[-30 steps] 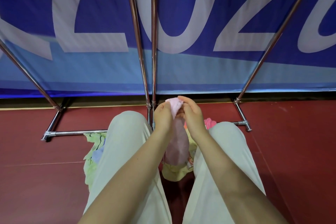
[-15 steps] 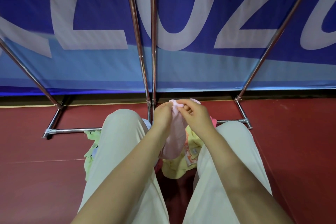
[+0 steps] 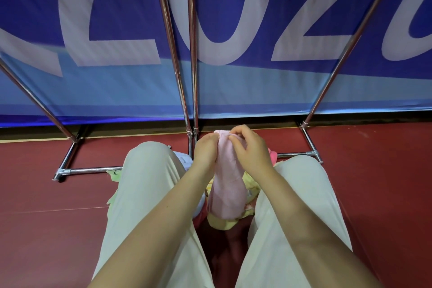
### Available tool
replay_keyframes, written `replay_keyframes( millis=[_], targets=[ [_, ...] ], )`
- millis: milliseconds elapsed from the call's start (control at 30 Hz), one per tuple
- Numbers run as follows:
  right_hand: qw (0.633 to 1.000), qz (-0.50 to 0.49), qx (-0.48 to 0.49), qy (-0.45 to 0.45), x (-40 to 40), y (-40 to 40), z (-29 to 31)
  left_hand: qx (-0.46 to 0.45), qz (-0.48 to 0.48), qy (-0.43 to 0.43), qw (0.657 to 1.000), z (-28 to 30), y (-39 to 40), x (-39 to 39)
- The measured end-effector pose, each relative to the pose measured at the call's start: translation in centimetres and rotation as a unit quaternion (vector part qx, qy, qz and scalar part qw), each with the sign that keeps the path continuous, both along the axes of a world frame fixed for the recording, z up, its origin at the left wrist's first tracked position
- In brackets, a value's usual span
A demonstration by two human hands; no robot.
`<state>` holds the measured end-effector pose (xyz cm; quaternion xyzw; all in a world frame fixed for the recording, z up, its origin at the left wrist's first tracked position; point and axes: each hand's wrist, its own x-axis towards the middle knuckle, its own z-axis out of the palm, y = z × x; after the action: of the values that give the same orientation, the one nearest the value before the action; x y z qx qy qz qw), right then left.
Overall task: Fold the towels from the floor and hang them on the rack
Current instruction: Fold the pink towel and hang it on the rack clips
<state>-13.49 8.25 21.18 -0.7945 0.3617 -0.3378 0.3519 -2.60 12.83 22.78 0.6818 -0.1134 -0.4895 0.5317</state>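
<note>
While the person crouches with both knees spread, the left hand (image 3: 207,151) and the right hand (image 3: 249,147) meet at the top edge of a pale pink towel (image 3: 228,184), just above picture centre toward twelve o'clock. The left hand's fingers curl round the towel's upper left corner and grip it; the right hand pinches the upper edge between thumb and bent fingertips, so both hands are clamped on the cloth, close together with only the strip of towel between them. The pink towel hangs down from that grip toward six o'clock, narrow and bunched, its lower end resting over a heap of other towels (image 3: 236,220) on the red floor (image 3: 46,217) between the knees (yellow cloth shows most, with a hot-pink scrap (image 3: 272,155) at about two o'clock of the heap, and a pale green piece (image 3: 114,176) poking out past the left knee at nine o'clock).

Beyond the hands, at twelve o'clock, stands the rack (image 3: 191,54): chrome poles rise from a base bar lying on the floor, two of them close together just behind the left hand, and slanted ones well apart at ten and two o'clock. No towel is visible on its poles. Behind the rack hangs a blue banner (image 3: 257,7) with large pale lettering.
</note>
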Motion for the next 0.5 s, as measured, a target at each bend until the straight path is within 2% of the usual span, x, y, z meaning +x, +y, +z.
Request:
replay_keyframes(
  millis=[100,267,400,500],
  targets=[
    [1.0,-0.013,0.009,0.007,-0.1,0.2,-0.2,-0.025,0.019,-0.035,0.999,-0.1,0.3,-0.3],
    [0.998,-0.055,0.041,0.007,0.1,0.0,-0.2,-0.096,-0.006,-0.079,0.992,0.1,1.0,-1.1],
    [0.994,-0.07,0.072,-0.037,0.2,-0.1,-0.2,-0.094,-0.034,-0.083,0.992,0.1,0.8,-1.1],
    [0.992,-0.066,0.098,-0.052,0.1,-0.1,0.0,-0.111,-0.051,-0.119,0.985,0.1,0.9,-1.0]
  ],
)
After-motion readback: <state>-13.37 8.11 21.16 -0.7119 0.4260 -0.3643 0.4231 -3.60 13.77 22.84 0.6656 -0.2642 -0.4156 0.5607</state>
